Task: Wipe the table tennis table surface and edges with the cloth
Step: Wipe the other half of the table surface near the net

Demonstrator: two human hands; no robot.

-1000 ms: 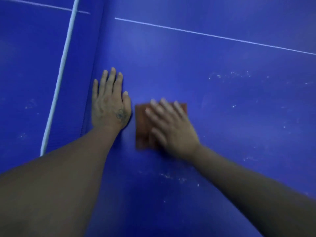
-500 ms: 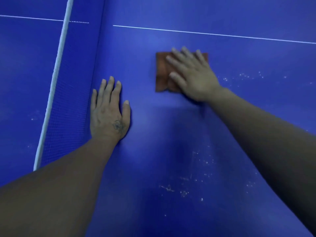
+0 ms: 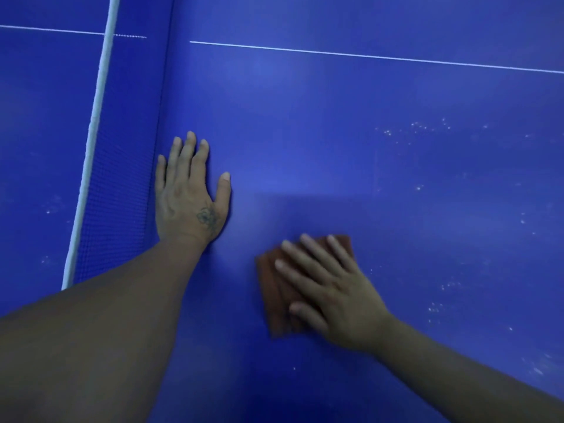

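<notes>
While the flat left hand (image 3: pixel 187 196) rests on the smooth blue tabletop (image 3: pixel 305 132), the right hand's (image 3: pixel 332 294) straight fingers press a folded rust-brown square cloth (image 3: pixel 274 294).

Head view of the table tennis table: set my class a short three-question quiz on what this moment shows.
1. True or false: the left hand holds the cloth.
2. Which hand presses the brown cloth on the table tennis table? A) left B) right C) both
3. Fill in: the white specks lie to the ____ of the cloth.

Key: 1 false; 2 B; 3 right.
</notes>
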